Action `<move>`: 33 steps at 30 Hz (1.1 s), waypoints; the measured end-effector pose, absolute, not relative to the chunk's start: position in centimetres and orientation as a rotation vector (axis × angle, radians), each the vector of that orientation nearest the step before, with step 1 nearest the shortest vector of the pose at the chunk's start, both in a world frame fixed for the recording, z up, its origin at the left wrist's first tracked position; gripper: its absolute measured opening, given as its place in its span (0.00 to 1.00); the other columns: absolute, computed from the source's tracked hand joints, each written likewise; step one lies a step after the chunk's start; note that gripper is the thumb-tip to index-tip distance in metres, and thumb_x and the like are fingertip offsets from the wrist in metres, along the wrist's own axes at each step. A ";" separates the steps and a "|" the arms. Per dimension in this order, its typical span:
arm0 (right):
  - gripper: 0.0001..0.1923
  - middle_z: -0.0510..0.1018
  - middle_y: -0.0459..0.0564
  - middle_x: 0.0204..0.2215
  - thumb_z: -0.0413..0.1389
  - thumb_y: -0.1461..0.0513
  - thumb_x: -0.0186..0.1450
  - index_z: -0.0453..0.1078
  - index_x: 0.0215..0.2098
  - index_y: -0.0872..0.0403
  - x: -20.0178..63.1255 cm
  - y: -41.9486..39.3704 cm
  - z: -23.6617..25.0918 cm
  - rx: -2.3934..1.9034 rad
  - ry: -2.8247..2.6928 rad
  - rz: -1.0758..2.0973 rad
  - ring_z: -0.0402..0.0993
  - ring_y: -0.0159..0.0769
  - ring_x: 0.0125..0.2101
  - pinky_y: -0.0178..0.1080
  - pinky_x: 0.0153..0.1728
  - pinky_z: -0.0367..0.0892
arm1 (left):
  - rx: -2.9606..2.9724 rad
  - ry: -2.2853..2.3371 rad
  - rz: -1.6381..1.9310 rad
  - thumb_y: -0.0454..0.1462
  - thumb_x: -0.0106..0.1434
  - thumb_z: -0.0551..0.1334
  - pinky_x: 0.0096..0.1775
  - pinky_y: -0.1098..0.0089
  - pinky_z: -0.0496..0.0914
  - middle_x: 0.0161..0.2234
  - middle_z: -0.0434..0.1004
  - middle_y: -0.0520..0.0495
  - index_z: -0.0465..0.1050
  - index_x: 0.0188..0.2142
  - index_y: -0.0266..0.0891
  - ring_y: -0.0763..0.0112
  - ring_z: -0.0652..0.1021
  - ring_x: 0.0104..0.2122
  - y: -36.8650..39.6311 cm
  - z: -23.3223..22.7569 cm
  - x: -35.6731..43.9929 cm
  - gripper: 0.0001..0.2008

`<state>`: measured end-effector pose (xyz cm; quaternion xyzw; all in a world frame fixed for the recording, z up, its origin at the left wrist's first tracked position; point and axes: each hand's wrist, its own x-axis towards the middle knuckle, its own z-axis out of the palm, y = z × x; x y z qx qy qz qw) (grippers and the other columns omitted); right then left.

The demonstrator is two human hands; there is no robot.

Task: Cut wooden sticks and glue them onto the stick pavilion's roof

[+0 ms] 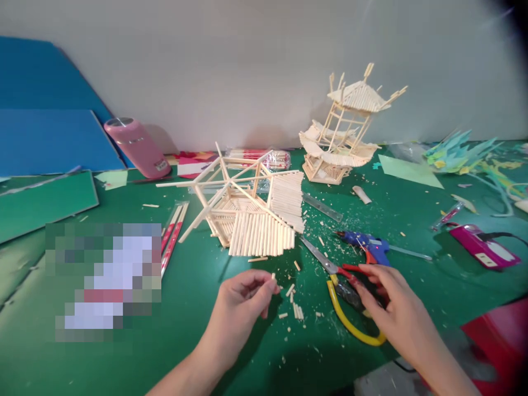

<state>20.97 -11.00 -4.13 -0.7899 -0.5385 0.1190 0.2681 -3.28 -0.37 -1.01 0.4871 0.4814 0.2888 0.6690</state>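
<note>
My left hand (247, 302) pinches a short piece of wooden stick (273, 276) between thumb and fingertips, in front of the wooden frame. My right hand (388, 297) has its thumb and fingers at the red handles of a pair of scissors (325, 263), whose blades point toward the frame. Beneath that hand lies a yellow-handled tool (340, 316), partly covered. The stick-built frame (231, 181) has spoke-like beams and two slatted panels (262, 234) at its front and right. Several cut stick bits (297, 312) lie between my hands.
A taller stick pagoda (342, 132) stands at the back. A blue glue gun (367, 242) lies beyond my right hand, with a magenta power box (482, 247) farther right. A pink bottle (138, 148) leans at back left. Packaged chopsticks (173, 234) lie left of the frame.
</note>
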 end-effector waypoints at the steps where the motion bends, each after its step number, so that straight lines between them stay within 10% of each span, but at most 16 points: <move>1: 0.14 0.68 0.54 0.42 0.49 0.56 0.62 0.63 0.45 0.52 21.2 -11.4 -4.4 -2.192 -1.460 0.347 0.71 0.39 0.35 0.39 0.31 0.70 | 1.133 1.092 0.648 0.41 0.54 0.61 0.22 0.74 0.59 0.19 0.70 0.53 0.72 0.26 0.35 0.78 0.63 0.17 -0.3 -1.3 -3.3 0.09; 13: 0.21 0.72 0.55 0.41 0.51 0.57 0.57 0.60 0.48 0.55 20.8 -10.6 -3.4 -2.418 -1.759 0.467 0.71 0.44 0.40 0.44 0.38 0.67 | 1.588 1.030 0.586 0.36 0.58 0.54 0.22 0.73 0.55 0.18 0.54 0.56 0.63 0.23 0.38 0.76 0.58 0.20 -1.0 -3.6 -4.0 0.08; 22: 0.14 0.73 0.52 0.33 0.53 0.54 0.56 0.64 0.37 0.52 20.2 -10.8 -3.4 -2.452 -1.649 0.432 0.74 0.42 0.31 0.41 0.30 0.69 | 1.300 0.917 0.567 0.39 0.60 0.56 0.21 0.75 0.57 0.20 0.66 0.54 0.66 0.25 0.36 0.78 0.62 0.19 -0.8 -3.8 -4.4 0.10; 33: 0.24 0.77 0.49 0.31 0.55 0.60 0.54 0.56 0.48 0.52 16.7 -12.2 -2.0 -2.069 -1.710 0.932 0.77 0.37 0.29 0.33 0.29 0.72 | 0.925 0.706 0.568 0.39 0.59 0.61 0.19 0.78 0.56 0.21 0.73 0.51 0.71 0.26 0.34 0.83 0.62 0.15 -0.6 -3.9 -4.3 0.10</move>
